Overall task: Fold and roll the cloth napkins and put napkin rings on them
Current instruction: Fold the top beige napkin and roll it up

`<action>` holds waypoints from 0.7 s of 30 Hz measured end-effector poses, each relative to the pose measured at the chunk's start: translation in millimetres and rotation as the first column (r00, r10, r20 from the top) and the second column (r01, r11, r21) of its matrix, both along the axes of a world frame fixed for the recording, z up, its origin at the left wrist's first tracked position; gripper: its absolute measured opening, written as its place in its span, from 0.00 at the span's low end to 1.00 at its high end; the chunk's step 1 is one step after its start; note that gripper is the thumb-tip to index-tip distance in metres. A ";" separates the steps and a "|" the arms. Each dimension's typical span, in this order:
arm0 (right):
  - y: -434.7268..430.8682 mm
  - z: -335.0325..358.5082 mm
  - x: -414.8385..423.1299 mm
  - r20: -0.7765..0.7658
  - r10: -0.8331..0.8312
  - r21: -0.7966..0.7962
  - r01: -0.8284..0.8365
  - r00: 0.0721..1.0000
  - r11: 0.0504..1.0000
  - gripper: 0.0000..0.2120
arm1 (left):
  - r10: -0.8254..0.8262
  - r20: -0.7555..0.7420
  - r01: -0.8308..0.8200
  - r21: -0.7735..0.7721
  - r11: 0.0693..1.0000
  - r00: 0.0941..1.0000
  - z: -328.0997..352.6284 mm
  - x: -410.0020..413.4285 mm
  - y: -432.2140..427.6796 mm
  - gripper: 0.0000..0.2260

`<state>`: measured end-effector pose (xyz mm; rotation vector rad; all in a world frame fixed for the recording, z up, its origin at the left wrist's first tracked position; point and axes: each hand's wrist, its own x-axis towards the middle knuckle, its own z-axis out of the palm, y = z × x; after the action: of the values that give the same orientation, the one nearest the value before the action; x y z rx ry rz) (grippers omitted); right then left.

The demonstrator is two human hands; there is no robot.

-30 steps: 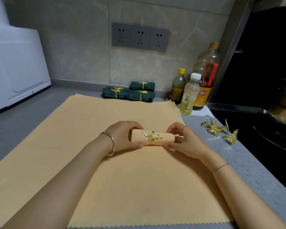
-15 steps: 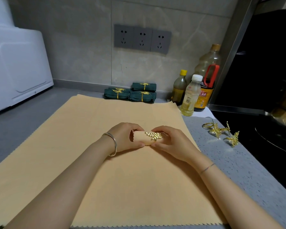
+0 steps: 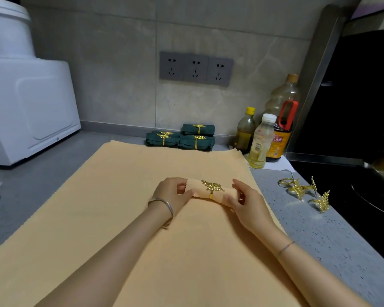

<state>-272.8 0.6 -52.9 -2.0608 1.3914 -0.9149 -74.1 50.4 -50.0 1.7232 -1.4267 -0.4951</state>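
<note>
A grey speckled worktop (image 3: 315,235) carries a large tan cloth (image 3: 111,218) spread over centre and lower left. A small pile of green rolled napkins (image 3: 180,139) sits upper centre, bottles (image 3: 261,142) upper right, loose gold napkin rings (image 3: 304,190) at right, a white appliance (image 3: 29,111) upper left.

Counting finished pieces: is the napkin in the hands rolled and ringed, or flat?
Rolled and ringed: the peach napkin is a tube, left hand and right hand gripping its ends, gold leaf ring around its middle.
</note>
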 end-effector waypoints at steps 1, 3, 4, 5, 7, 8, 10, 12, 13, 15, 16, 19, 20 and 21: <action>-3.4 0.1 3.4 0.024 -0.011 0.028 0.011 1.000 1.000 0.27 | 0.013 -0.032 -0.014 -0.004 1.000 0.999 -0.1 -0.7 -4.4 0.12; -15.1 5.4 12.5 0.111 -0.049 0.140 0.033 0.993 0.990 0.26 | 0.040 -0.077 -0.040 0.000 0.999 0.996 3.5 2.2 -16.9 0.11; -23.2 11.0 17.7 0.178 -0.073 0.197 0.038 0.981 0.980 0.24 | 0.051 -0.089 -0.051 0.003 0.999 0.995 7.5 4.8 -24.7 0.11; -34.0 17.3 23.8 0.254 -0.103 0.232 0.043 0.962 0.972 0.22 | 0.058 -0.097 -0.058 0.000 0.998 0.994 13.0 8.1 -33.0 0.11; -63.2 29.3 38.4 0.359 -0.125 0.214 0.048 0.925 0.976 0.18 | 0.046 -0.115 -0.050 -0.030 0.998 0.992 25.6 17.7 -55.9 0.13; -75.7 34.0 44.6 0.379 -0.113 0.186 0.044 0.918 0.982 0.18 | 0.036 -0.131 -0.041 -0.043 0.998 0.991 31.2 21.7 -65.8 0.13; -107.0 45.0 62.0 0.409 -0.063 0.122 0.014 0.910 0.992 0.19 | 0.020 -0.145 -0.029 -0.062 0.998 0.989 44.1 33.1 -92.6 0.14; -135.4 55.1 77.6 0.446 -0.022 0.089 -0.020 0.895 0.996 0.20 | 0.023 -0.133 -0.034 -0.081 0.996 0.991 53.7 44.7 -118.0 0.17; -153.3 59.8 86.4 0.462 -0.013 0.083 -0.029 0.887 0.996 0.21 | 0.029 -0.125 -0.041 -0.095 0.995 0.992 58.5 51.1 -133.5 0.17; -179.4 63.4 99.9 0.480 0.009 0.080 -0.054 0.877 0.995 0.23 | 0.034 -0.121 -0.046 -0.102 0.994 0.992 59.6 61.7 -158.1 0.18; -189.8 63.3 105.4 0.492 0.018 0.078 -0.065 0.871 0.995 0.24 | 0.034 -0.125 -0.046 -0.095 0.994 0.992 58.2 66.6 -168.0 0.19; -223.5 54.9 121.4 0.497 0.031 0.065 -0.073 0.867 0.995 0.25 | 0.046 -0.118 -0.053 -0.051 0.997 0.992 48.2 80.9 -199.4 0.21; -230.5 50.4 125.1 0.489 0.029 0.067 -0.071 0.872 0.995 0.24 | 0.050 -0.106 -0.054 -0.036 0.998 0.993 43.0 84.9 -208.5 0.22; -236.6 44.6 128.0 0.486 0.025 0.069 -0.066 0.873 0.995 0.24 | 0.050 -0.095 -0.053 -0.026 0.998 0.994 37.5 87.9 -215.9 0.22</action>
<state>-144.8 -235.9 -8.3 -1.6360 1.0807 -1.2276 13.8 -165.5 -12.5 1.6874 -1.3132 -0.5194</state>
